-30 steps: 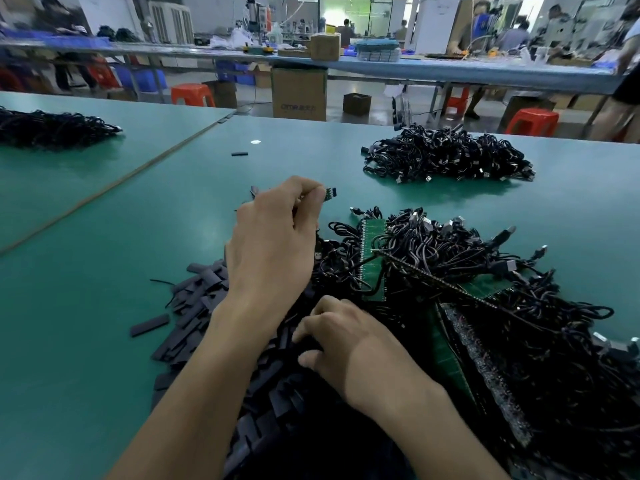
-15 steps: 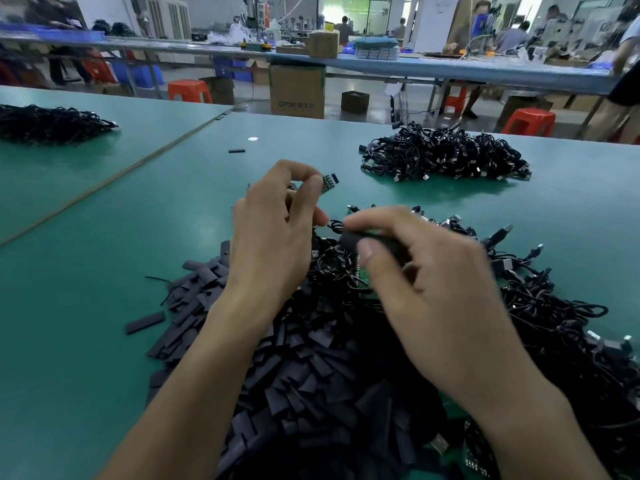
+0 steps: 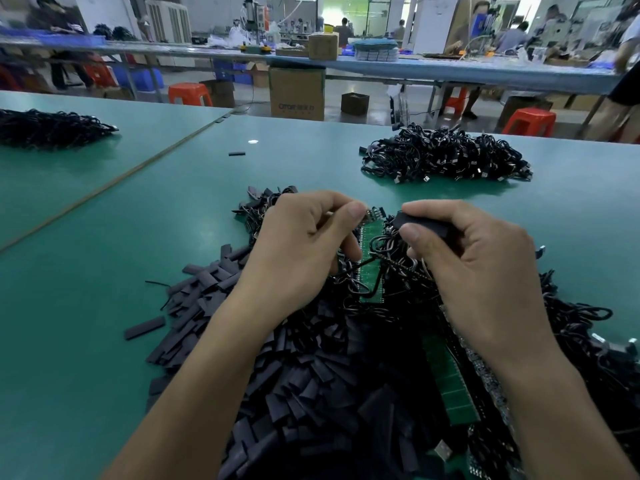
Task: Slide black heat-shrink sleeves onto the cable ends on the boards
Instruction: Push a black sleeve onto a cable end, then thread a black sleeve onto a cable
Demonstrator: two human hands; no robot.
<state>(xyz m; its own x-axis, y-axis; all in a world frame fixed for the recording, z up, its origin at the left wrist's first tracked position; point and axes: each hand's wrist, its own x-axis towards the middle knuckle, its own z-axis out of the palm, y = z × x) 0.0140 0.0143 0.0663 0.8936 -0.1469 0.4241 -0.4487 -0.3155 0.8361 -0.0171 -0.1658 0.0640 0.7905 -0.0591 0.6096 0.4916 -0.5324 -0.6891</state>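
Left hand (image 3: 304,247) pinches a small cable end (image 3: 374,213) between thumb and forefinger, just above the top edge of the green board (image 3: 371,237). Right hand (image 3: 485,271) pinches a black sleeve (image 3: 424,224) at the board's upper right, just beside the cable end. A pile of loose sleeves (image 3: 304,382) lies below the board.

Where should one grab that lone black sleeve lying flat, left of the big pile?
Pinch the sleeve across its narrow middle, by both long edges, from above: it lies flat on the mat, apart from the pile, with both sides free.
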